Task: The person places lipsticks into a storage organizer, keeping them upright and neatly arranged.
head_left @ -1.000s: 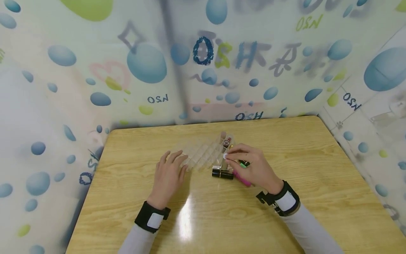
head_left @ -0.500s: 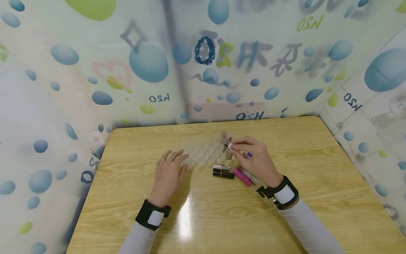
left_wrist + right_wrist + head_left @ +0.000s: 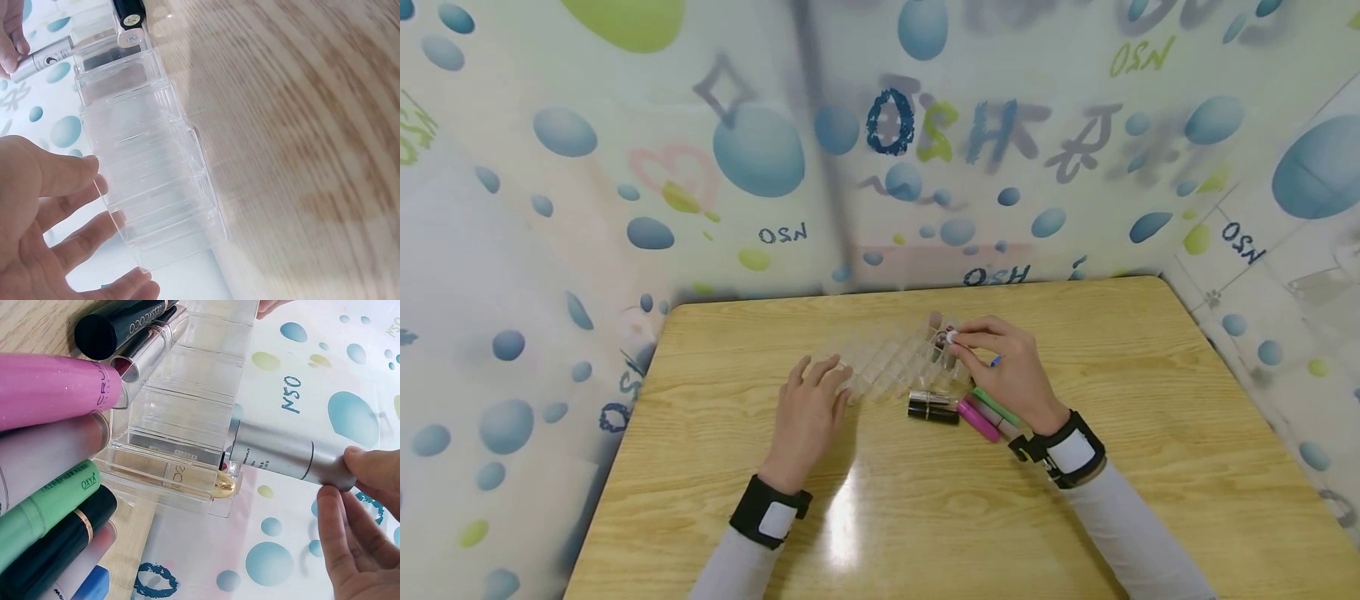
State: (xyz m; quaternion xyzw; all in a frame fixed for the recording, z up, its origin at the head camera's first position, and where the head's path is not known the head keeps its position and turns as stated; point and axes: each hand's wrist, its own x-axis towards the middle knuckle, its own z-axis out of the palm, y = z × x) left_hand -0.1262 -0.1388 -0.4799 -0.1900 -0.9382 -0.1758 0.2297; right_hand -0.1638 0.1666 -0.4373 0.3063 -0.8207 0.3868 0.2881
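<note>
My right hand pinches a silver lipstick tube by one end, between thumb and fingertips. The tube's other end is right at the top edge of a clear compartment organizer, by its right end. My left hand is at the organizer's left end, its spread fingertips and thumb touching the top edge in the left wrist view. Inside the organizer's right end stand several lipsticks, one with a gold top; the right hand partly hides them in the head view.
In front of the organizer lie a black lipstick, a silver-and-clear one, a pink tube and a green tube. A blue-ended item lies beyond them. The wooden table meets a patterned wall covering behind.
My right hand has moved back and slightly right with the silver lipstick tube, uncovering the pink and green tubes more. The left hand keeps its place on the organizer.
</note>
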